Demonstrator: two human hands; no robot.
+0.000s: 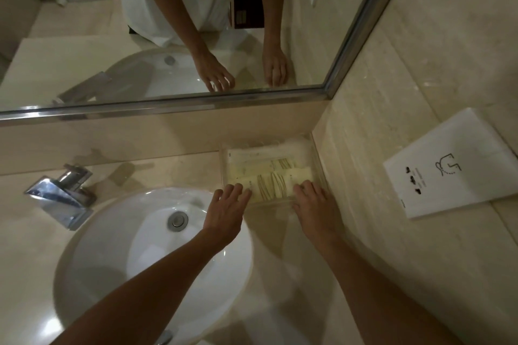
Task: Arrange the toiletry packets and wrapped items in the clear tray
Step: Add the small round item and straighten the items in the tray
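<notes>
Clear tray (318, 158) tucked into the back right corner of the beige stone bench (117, 173), against the wall under the mirror (168, 22), just right of the white basin (117, 255). Inside, pale yellow toiletry packets (273, 185) with thin striped bands lying flat across the front, a long white wrapped item (260, 155) flat along the back. Left hand (225, 214) reaching over the basin's rim, fingers spread and loosely open, tips at the front left corner of the tray and touching the nearest packet, nothing gripped. Right hand (315, 204) palm down at the front right edge, fingers extended and resting on the packets' end, thumb hidden, so cannot tell whether anything is pinched beneath. Chrome tap (60, 193) at the basin's left. White paper bag (454, 168) with printed pictograms hanging flat against the right-hand wall, well apart from the tray. Both hands and a white garment mirrored above.
</notes>
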